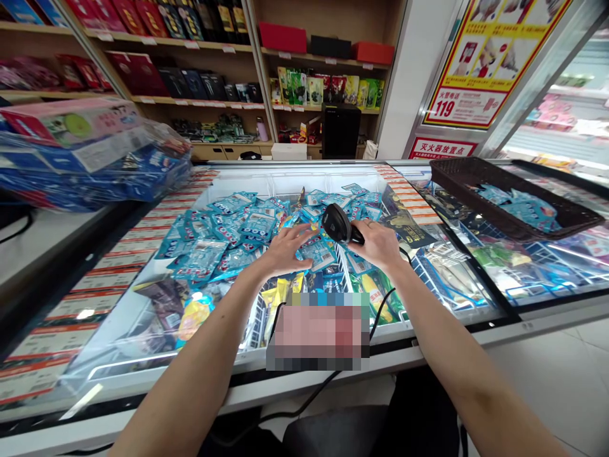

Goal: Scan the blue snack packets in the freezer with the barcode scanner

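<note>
My right hand [379,246] grips the handle of a black barcode scanner [337,223], its head tilted toward the left. My left hand [288,249] reaches over the pile with fingers spread apart, holding nothing that I can see. Whether its fingertips touch a packet I cannot tell. Beneath and around both hands lie many light-blue snack packets [257,223], heaped on the glass top of a chest freezer [118,362]. A dark cable runs down from the scanner past my right wrist.
At the front edge sits a pixelated object [318,330]. To the right, a dark brown basket [578,216] holds several blue packets. Plastic-wrapped boxes [90,158] are stacked at left. Stocked shelves [228,46] and a black monitor-like panel [341,131] stand behind.
</note>
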### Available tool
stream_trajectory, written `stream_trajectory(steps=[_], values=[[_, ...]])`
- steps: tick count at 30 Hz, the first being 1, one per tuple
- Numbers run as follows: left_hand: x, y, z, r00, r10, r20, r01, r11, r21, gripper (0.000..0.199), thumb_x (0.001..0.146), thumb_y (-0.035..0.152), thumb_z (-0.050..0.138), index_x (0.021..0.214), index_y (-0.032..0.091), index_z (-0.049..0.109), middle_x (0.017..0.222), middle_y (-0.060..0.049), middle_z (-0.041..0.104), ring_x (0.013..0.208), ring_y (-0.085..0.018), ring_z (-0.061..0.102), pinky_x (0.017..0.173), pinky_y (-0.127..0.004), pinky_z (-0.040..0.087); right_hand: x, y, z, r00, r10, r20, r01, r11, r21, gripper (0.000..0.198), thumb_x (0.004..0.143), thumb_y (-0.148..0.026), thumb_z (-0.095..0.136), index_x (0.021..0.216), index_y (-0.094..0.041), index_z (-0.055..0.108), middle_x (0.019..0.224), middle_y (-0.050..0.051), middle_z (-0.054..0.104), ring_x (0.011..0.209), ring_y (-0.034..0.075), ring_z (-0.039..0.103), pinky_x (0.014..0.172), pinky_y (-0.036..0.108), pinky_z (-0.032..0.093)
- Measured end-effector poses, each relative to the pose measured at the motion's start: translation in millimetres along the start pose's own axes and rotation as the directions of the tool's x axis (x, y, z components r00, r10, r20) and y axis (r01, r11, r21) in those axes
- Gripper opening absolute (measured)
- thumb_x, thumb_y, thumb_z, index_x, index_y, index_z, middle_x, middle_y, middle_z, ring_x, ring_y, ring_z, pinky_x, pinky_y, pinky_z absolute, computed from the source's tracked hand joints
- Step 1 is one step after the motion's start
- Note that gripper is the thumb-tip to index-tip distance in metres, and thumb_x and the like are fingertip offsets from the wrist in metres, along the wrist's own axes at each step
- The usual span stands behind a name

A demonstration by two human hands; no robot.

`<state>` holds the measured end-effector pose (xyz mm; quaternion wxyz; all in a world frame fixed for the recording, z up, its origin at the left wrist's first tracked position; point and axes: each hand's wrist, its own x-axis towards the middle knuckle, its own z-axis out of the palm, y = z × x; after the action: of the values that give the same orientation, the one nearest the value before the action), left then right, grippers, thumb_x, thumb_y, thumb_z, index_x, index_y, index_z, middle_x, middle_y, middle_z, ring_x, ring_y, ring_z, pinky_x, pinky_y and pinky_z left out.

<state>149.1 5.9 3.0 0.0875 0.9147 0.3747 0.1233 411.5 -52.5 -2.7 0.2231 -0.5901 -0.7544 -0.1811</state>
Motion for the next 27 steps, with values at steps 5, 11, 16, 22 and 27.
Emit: stream_trajectory(steps=[5,11,16,22,27], values=[[0.0,2.5,-1.3,0.997,-0.036,0.062,0.038,0.999,-0.022,0.079,0.071,0.041,0.063,0.143,0.034,0.032,0.138,-0.006,0.045,0.127,-0.032,0.039,0.106,-0.050,0.032,-0.3,-0.6,0.0,1.000,-0.005,0.007,0.005,1.000,0.000,0.041,0.083,-0.043,0.056,0.118,-0.022,0.057,0.097,0.005,0.067,0.090,0.021,0.061,0.066,0.028,0.038],[1.4,-12.0,4.4,0.932,-0.334,-0.143,0.292,0.922,-0.255,0.086,0.071,0.040,0.064,0.144,0.018,0.025,0.142,-0.016,0.035,0.132,-0.033,0.035,0.103,-0.044,0.037,0.2,-2.0,-1.4,1.000,-0.004,-0.001,0.004,1.000,0.025,0.039,0.084,-0.042,0.055,0.117,-0.022,0.058,0.097,0.005,0.068,0.090,0.021,0.061,0.066,0.028,0.038],[6.2,-32.7,20.4,0.788,-0.506,-0.352,0.261,0.790,-0.554,0.049,0.080,0.046,0.056,0.118,0.016,0.045,0.104,-0.010,0.059,0.094,-0.023,0.059,0.080,-0.039,0.051,0.7,-3.5,-5.4,0.999,-0.019,0.039,0.018,0.999,0.027,0.038,0.084,-0.042,0.055,0.117,-0.022,0.058,0.099,0.005,0.068,0.091,0.021,0.061,0.067,0.028,0.037],[8.9,-37.0,29.9,0.780,-0.510,-0.362,0.147,0.712,-0.687,0.037,0.078,0.043,0.059,0.103,0.020,0.045,0.089,-0.004,0.061,0.074,-0.017,0.060,0.059,-0.029,0.052,1.2,-4.7,-7.6,0.992,-0.081,0.092,0.076,0.996,0.051,0.040,0.085,-0.049,0.054,0.114,-0.022,0.059,0.099,0.005,0.067,0.092,0.020,0.061,0.068,0.028,0.038],[8.2,-36.7,30.0,0.779,-0.512,-0.363,0.160,0.722,-0.673,0.037,0.079,0.043,0.058,0.103,0.020,0.044,0.089,-0.003,0.060,0.072,-0.015,0.060,0.058,-0.028,0.051,1.0,-5.0,-6.1,0.988,-0.119,0.099,0.113,0.991,0.068,0.041,0.084,-0.046,0.056,0.116,-0.022,0.058,0.100,0.005,0.067,0.090,0.020,0.061,0.066,0.027,0.037]])
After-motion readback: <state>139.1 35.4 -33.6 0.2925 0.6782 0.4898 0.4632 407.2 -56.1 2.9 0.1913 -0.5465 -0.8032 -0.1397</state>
